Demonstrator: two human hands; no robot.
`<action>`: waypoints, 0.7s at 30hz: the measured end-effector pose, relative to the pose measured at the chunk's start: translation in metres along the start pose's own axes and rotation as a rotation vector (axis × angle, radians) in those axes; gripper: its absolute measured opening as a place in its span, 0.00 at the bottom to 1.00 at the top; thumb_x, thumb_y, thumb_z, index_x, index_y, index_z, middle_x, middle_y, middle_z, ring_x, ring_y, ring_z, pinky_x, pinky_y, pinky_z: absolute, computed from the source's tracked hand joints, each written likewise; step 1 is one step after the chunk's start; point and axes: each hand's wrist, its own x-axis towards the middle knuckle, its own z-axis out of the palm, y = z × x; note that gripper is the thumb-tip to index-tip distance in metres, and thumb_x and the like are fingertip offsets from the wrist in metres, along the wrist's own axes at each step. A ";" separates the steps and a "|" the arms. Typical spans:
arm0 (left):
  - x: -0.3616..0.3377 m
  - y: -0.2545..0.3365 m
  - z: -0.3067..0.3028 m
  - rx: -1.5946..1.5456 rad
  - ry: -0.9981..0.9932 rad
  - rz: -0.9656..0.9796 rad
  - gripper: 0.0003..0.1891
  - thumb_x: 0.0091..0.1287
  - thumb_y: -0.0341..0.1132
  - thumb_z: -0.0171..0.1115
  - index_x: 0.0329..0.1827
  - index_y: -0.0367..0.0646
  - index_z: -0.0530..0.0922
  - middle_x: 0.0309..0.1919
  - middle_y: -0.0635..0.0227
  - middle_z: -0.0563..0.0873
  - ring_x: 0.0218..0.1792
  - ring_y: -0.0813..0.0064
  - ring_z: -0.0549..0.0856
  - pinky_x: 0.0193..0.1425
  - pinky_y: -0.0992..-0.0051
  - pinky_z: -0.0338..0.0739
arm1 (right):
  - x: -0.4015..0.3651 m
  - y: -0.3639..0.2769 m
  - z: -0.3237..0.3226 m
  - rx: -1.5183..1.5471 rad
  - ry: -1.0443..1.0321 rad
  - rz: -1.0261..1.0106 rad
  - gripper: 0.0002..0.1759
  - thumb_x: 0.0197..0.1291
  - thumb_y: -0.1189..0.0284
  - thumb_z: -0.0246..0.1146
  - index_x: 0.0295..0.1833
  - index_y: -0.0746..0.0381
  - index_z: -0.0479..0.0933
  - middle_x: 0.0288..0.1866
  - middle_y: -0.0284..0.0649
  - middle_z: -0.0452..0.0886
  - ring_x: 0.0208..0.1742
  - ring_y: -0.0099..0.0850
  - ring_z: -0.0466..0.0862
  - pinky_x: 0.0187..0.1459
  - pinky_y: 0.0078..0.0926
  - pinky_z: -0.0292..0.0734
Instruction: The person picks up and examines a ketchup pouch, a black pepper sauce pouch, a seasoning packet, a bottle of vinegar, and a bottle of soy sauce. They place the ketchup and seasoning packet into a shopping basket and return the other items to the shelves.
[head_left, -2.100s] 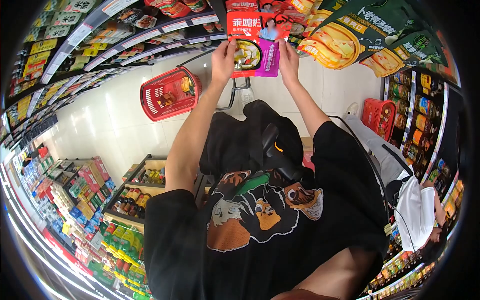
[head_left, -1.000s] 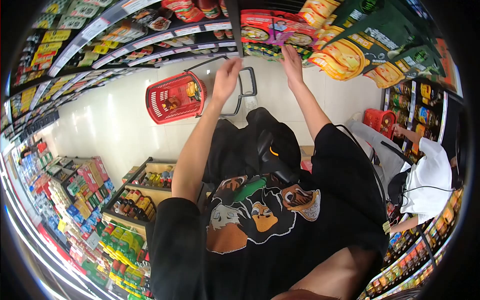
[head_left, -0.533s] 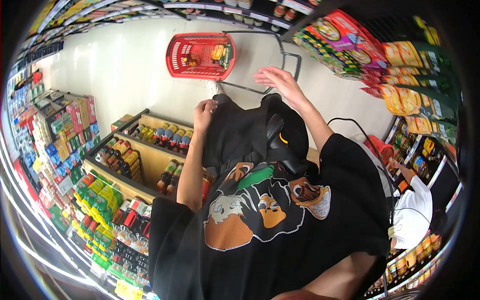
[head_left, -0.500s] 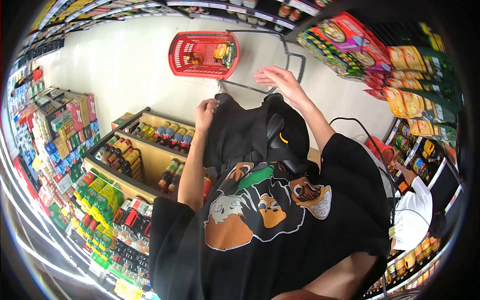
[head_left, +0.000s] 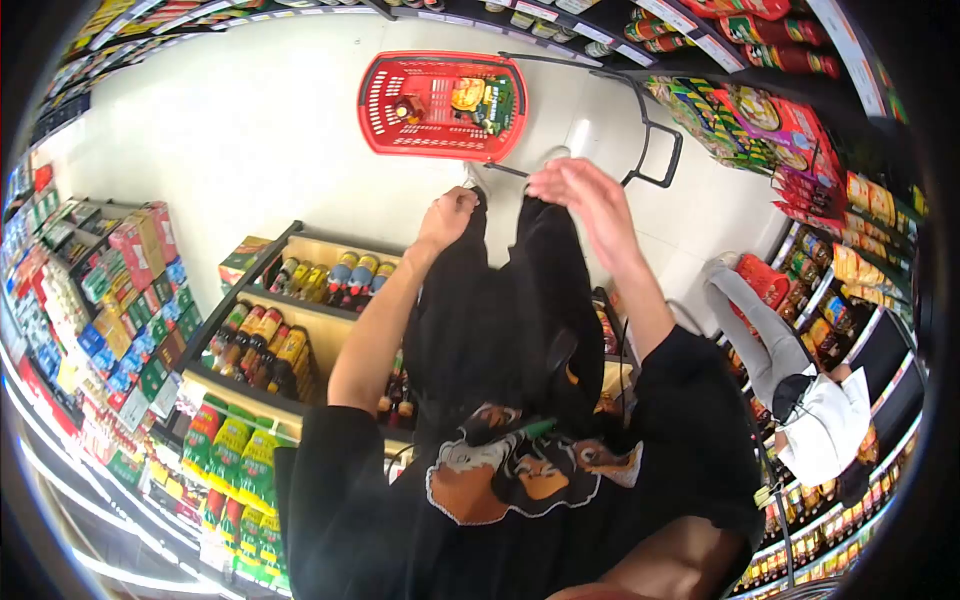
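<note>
My left hand (head_left: 448,216) hangs in front of my left thigh, fingers loosely bent, with nothing seen in it. Over my right knee, my right hand (head_left: 590,200) stretches its fingers out and holds nothing. Just beyond both hands a red shopping basket (head_left: 375,138) rests on the floor. Inside it lie a bottle with a dark body (head_left: 408,109) and a yellow-and-green food package (head_left: 468,95). The basket's black pull handle (head_left: 668,165) extends to the right, apart from my right hand.
A wooden shelf unit (head_left: 325,355) with sauce bottles stands at my left, beside green-and-yellow packs (head_left: 232,440). Stacked boxes (head_left: 135,255) are farther left. Hanging food bags (head_left: 760,130) line the right. A person in a white top (head_left: 825,425) is by the right-hand shelves, near another red basket (head_left: 762,280).
The view has shifted, and my legs and shoes show more. The basket now sits farther right in view. Both hands remain empty, my right fingers still stretched out.
</note>
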 end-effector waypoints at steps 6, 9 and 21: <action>0.079 -0.041 0.012 0.325 -0.086 -0.010 0.13 0.73 0.39 0.57 0.52 0.42 0.83 0.40 0.55 0.90 0.45 0.51 0.89 0.52 0.59 0.83 | 0.018 0.019 0.020 0.032 0.005 0.053 0.16 0.77 0.67 0.53 0.56 0.69 0.77 0.48 0.51 0.87 0.50 0.40 0.88 0.61 0.41 0.78; 0.126 -0.064 0.027 0.377 -0.098 0.021 0.14 0.73 0.40 0.57 0.55 0.45 0.80 0.40 0.52 0.90 0.45 0.46 0.88 0.51 0.53 0.82 | 0.041 0.050 0.009 -0.002 0.051 0.051 0.16 0.77 0.68 0.52 0.55 0.69 0.77 0.46 0.50 0.87 0.49 0.41 0.88 0.60 0.42 0.79; 0.281 -0.106 0.103 0.452 -0.117 -0.158 0.30 0.74 0.60 0.51 0.55 0.37 0.77 0.47 0.42 0.87 0.49 0.42 0.86 0.56 0.47 0.79 | 0.110 0.133 -0.052 0.208 -0.017 0.100 0.18 0.80 0.63 0.49 0.54 0.67 0.75 0.44 0.49 0.87 0.49 0.39 0.88 0.59 0.40 0.80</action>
